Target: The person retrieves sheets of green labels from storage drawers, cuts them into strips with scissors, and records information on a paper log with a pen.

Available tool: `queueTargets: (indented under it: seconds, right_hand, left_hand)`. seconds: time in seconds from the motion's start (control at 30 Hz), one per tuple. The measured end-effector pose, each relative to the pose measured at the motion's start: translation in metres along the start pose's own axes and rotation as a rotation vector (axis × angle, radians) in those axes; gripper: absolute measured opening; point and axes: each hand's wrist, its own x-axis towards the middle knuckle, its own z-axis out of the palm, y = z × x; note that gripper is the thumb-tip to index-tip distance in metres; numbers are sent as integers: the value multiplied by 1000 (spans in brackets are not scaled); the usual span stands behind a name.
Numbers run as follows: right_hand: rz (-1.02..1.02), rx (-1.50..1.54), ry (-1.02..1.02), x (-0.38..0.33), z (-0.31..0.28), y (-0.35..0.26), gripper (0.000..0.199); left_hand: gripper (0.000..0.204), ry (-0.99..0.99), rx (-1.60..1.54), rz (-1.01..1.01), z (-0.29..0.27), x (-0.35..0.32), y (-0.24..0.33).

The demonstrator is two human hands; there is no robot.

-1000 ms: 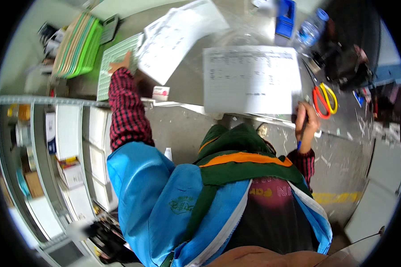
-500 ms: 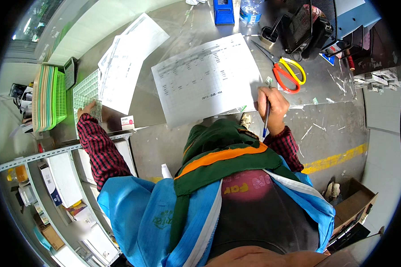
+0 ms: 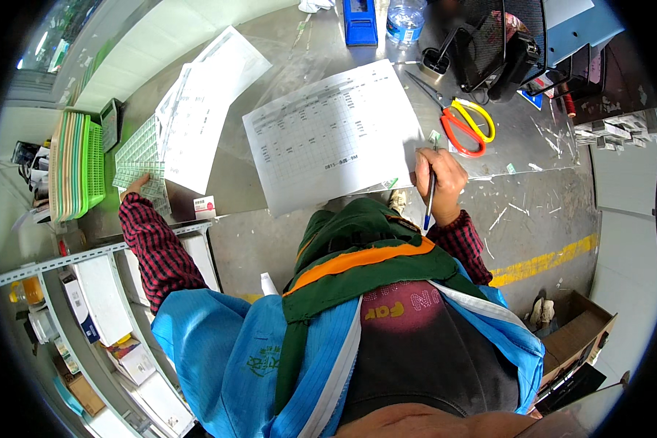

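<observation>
My left hand [image 3: 134, 185] is at the table's left side, closed on the near edge of a pale green gridded sheet [image 3: 140, 150]. One finger lies on top of the sheet; the fingers beneath are hidden. Part of the sheet is covered by overlapping white papers [image 3: 196, 120]. At the table's front edge, my right hand [image 3: 442, 177] grips a dark pen [image 3: 428, 206], its lower end pointing back toward me. That hand rests by the right corner of a large printed table sheet [image 3: 336, 131]. Scissors [image 3: 466, 131] with red and yellow handles lie just beyond.
A blue device [image 3: 360, 23], a water bottle [image 3: 405, 20] and black mesh holders [image 3: 482, 47] stand at the back. Green and tan baskets [image 3: 91, 168] are stacked at left, beside a calculator [image 3: 110, 124]. A small card [image 3: 204, 207] lies near the front edge. Below left is a shelf rack [image 3: 117, 252].
My left hand has shifted slightly toward me and left, and the green gridded sheet has moved with it. My right hand still holds the pen in about the same place. The view has shifted a little.
</observation>
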Motion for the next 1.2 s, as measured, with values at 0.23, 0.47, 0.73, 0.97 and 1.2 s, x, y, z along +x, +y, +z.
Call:
queueTargets:
  seconds: [0.23,0.47,0.73,0.97,1.2]
  right_hand:
    - [-17,17,-14,2,-4,-2,9]
    - [-21,10,7,1,-2,1,10]
    - [-26,49,-11,3,-7,-2,9]
    - [-22,50,4,2,-5,-3,9]
    - [-19,-36,7,1,-3,0,9]
  left_hand:
    - [81,-163,70,26,-30,53,-29]
    - [75,-176,346,118,-25,37,-13]
    - [68,-187,477,57,-53,31,-15]
    - [72,23,277,44,-39,31,-18]
    - [70,-134,301,83,8,13,28]
